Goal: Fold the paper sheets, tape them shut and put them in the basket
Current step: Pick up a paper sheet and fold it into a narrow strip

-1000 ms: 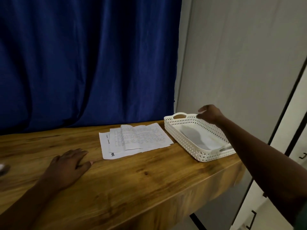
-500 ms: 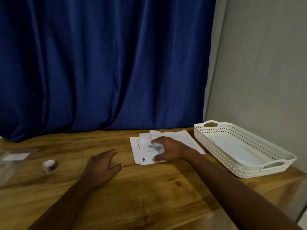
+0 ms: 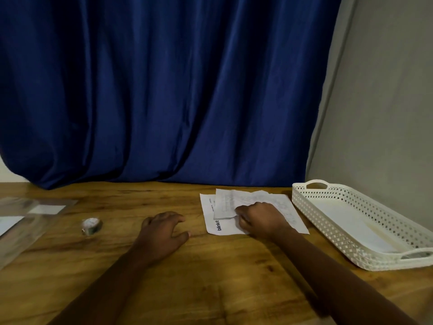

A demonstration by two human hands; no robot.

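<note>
Under the right hand [image 3: 260, 219], curled fingers [image 3: 242, 213] grip the paper sheets [image 3: 234, 202]; left hand [image 3: 164, 231] lies open, fingers spread, beside them on the table [image 3: 210, 277].

Table [image 3: 210, 277]: wood-grain surface with a low sheen. Paper sheets [image 3: 255, 202]: thin matt white paper, printed, creased. Basket [image 3: 351, 233]: perforated off-white plastic, smooth. Curtain [image 3: 164, 90]: blue cloth, slightly lustrous. Tape roll [image 3: 91, 226]: glossy, translucent.

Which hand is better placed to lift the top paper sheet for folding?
Right. The right hand already rests on the paper sheets, fingers at the top sheet's edge; the left hand lies flat on the bare table.
</note>
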